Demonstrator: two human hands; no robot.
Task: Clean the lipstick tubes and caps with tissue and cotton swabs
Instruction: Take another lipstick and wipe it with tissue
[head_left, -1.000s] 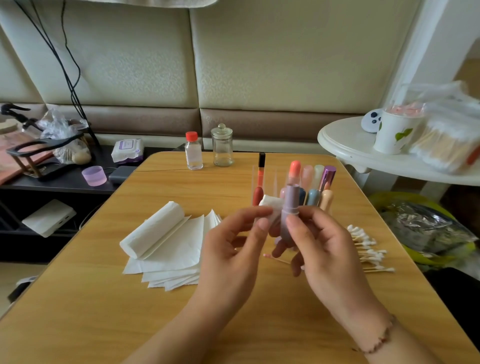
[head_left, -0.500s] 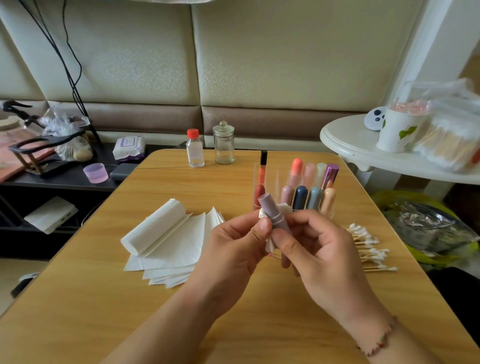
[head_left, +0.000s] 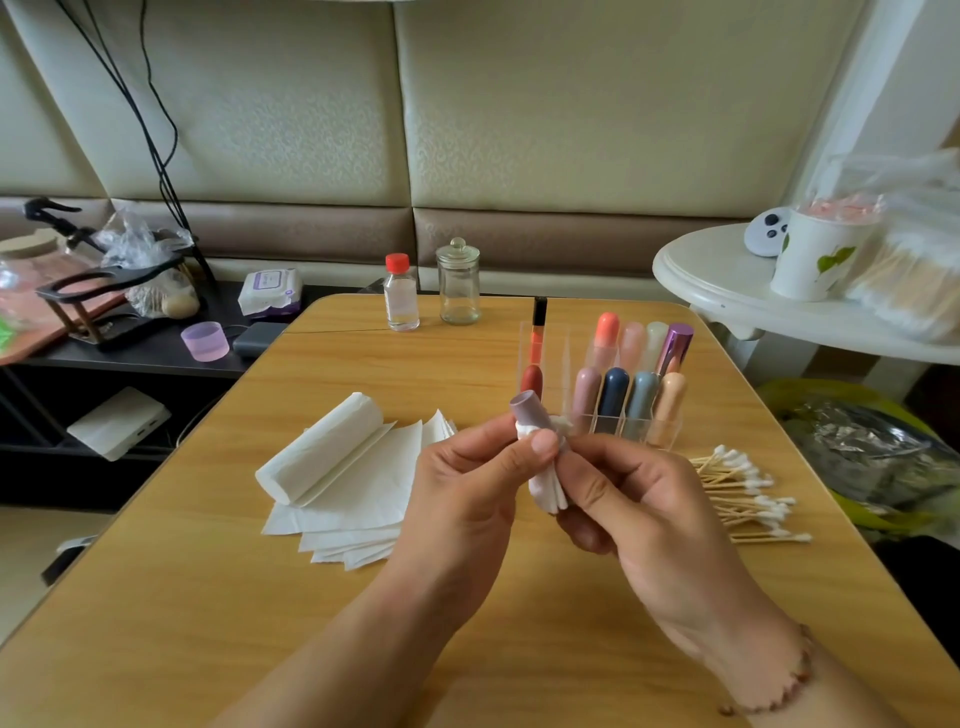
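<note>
I see the mauve lipstick tube (head_left: 532, 415) now tilts further left than a second ago, when it stood upright. The tissue wad (head_left: 545, 486) now hangs below my left hand (head_left: 467, 499) thumb, between it and my right hand (head_left: 639, 514).

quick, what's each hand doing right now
Left hand: pinching tissue around the mauve lipstick tube.
Right hand: gripping the same tube's lower end.
</note>
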